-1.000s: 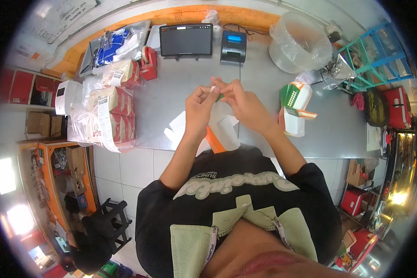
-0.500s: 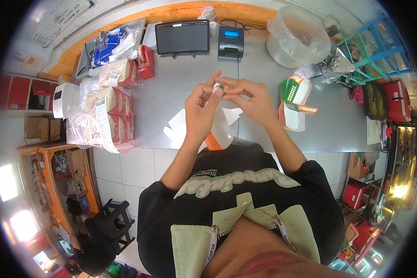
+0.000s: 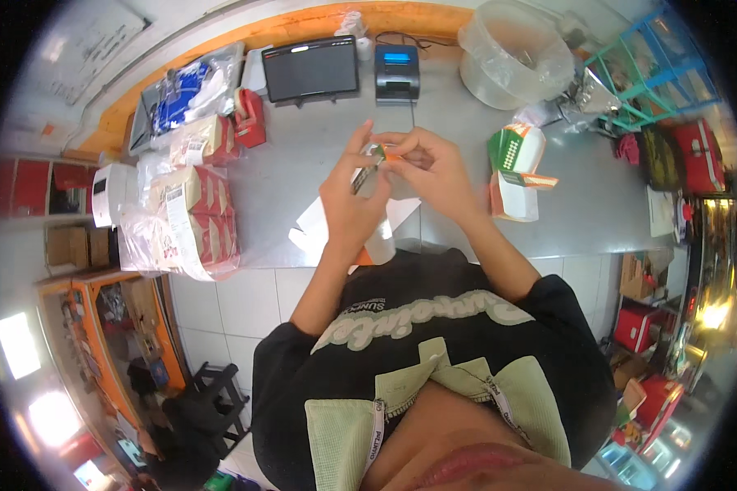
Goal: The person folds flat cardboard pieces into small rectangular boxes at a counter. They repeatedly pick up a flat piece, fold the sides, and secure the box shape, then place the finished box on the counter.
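Observation:
A white cardboard food carton (image 3: pixel 309 222) with orange and green print is spread out beneath my hands at the table's front edge. My left hand (image 3: pixel 354 192) is closed on a small green and orange flap (image 3: pixel 382 152), thumb and fingers bent round it. From the other side, my right hand (image 3: pixel 431 168) pinches the same flap with its fingertips. The flap looks like part of the carton, but my hands hide where they join. To the right stand folded cartons (image 3: pixel 516 200), white inside with green and orange outsides.
A tablet screen (image 3: pixel 311 69), a small printer (image 3: pixel 397 72) and a clear tub (image 3: pixel 516 61) line the back of the metal table (image 3: pixel 581 192). Plastic-wrapped red and beige packs (image 3: pixel 201 209) and a red tape dispenser (image 3: pixel 250 119) stand left. A teal rack (image 3: pixel 647 74) is far right.
My left hand has turned and opened slightly, showing more of the printed piece between the hands. My right fingers still pinch at it. The whole view has shifted a little.

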Demonstrator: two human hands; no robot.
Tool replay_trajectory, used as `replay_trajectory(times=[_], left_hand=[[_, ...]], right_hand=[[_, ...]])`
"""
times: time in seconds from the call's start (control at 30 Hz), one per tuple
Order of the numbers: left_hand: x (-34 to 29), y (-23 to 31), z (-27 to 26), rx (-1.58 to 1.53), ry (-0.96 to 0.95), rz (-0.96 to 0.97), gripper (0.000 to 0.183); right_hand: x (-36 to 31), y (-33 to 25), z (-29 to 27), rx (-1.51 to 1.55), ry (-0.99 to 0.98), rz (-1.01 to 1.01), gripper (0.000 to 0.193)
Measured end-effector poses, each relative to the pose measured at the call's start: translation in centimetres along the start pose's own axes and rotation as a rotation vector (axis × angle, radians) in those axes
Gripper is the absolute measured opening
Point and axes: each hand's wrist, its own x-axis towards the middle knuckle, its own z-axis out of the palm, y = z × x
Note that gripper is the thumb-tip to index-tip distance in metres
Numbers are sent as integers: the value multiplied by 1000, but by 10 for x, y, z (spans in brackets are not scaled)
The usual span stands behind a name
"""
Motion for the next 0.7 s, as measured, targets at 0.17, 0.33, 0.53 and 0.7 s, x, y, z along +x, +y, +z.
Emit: replay_trajectory(times=[0.17,0.33,0.53,0.7], left_hand=[[-12,-13,-3,-330,40,-58,16],[-11,-10,12,2,82,139,19],[-14,-5,34,-56,299,203,14],[-16,-4,28,118,322,297,12]], right_hand=[[5,-2,1,-374,19,-239,19],[-9,-11,12,-782,336,-479,27],[-12,-8,20,-606,342,-555,18],[-22,-3,35,-39,182,-264,15]])
